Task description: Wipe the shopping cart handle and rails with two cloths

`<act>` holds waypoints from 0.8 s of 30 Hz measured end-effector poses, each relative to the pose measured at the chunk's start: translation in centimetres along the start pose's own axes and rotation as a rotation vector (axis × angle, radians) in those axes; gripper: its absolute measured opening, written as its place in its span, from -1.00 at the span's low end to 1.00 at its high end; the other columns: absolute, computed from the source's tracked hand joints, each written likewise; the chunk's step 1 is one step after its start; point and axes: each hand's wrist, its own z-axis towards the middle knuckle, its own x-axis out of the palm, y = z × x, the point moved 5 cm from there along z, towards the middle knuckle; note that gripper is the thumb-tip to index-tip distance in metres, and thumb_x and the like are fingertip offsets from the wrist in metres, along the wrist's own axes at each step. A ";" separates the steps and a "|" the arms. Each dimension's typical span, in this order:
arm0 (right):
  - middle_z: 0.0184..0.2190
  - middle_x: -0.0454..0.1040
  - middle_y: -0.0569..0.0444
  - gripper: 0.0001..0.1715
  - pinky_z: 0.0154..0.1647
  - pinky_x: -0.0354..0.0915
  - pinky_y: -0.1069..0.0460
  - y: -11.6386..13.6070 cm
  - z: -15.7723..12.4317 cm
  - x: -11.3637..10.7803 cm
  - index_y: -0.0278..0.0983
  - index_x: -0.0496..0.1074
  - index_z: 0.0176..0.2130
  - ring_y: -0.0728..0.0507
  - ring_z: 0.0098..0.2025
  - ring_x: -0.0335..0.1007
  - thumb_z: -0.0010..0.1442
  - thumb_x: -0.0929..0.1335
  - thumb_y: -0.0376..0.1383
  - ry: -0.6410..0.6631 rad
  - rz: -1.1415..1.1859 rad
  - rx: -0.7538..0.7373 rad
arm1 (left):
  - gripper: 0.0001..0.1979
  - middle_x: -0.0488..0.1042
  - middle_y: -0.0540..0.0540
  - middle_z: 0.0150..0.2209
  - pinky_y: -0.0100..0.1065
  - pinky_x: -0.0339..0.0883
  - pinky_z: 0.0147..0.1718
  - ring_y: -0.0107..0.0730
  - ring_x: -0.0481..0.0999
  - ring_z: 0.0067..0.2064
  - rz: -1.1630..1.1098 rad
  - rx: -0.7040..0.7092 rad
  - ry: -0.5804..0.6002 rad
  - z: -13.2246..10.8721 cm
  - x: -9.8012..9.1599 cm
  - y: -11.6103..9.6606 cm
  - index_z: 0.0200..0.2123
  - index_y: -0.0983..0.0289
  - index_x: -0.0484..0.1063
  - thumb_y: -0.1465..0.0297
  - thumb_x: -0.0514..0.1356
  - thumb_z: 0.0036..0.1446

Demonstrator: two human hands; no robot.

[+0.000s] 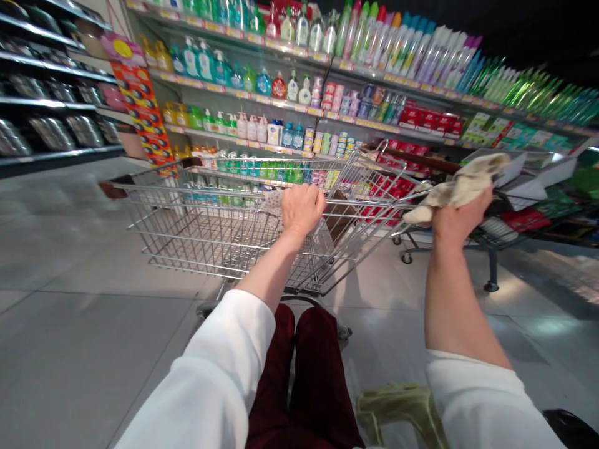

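Both grips closed: left hand (pixel 302 211) on shopping cart (pixel 196 249), right hand (pixel 461 218) on cloth (pixel 461 187).

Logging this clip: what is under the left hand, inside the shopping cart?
A patterned pale cloth sits in the wire shopping cart just below the left hand, which covers part of it; anything beneath the cloth cannot be seen.

Cloth (pixel 461 189), showing cream; sleeves (pixel 210 374), showing white; trousers (pixel 321 374), showing deep maroon; shopping cart (pixel 219 249), showing silver wire grid.
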 end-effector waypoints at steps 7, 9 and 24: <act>0.35 0.11 -0.26 -0.38 0.29 0.06 -0.29 6.8 -7.4 1.1 -0.29 0.38 0.18 -0.38 0.38 0.01 0.18 0.31 -0.11 0.197 -0.003 -0.145 | -0.64 0.49 0.17 -0.30 -0.14 0.02 -0.24 -0.18 0.36 -0.21 -0.042 0.005 0.012 -0.1 0.1 0.0 -0.33 0.20 0.43 0.29 -0.11 0.37; 0.31 0.20 -0.18 -0.50 0.27 0.10 -0.28 8.9 -8.3 0.7 -0.24 0.44 0.09 -0.36 0.36 0.06 0.19 0.30 -0.14 0.272 0.004 -0.306 | -0.64 0.49 0.18 -0.29 -0.14 0.03 -0.23 -0.17 0.36 -0.21 -0.033 0.000 0.019 -0.1 0.1 0.0 -0.31 0.21 0.43 0.28 -0.10 0.37; -0.03 0.46 -0.44 -0.51 -0.04 -0.02 -0.22 4.0 5.1 2.3 -0.49 0.53 -0.01 -0.38 0.13 0.24 0.10 0.37 -0.28 0.329 -0.460 -0.001 | -0.64 0.49 0.17 -0.25 -0.13 0.04 -0.20 -0.17 0.37 -0.16 -0.065 -0.005 0.029 -0.1 0.4 0.0 -0.28 0.18 0.45 0.27 -0.11 0.37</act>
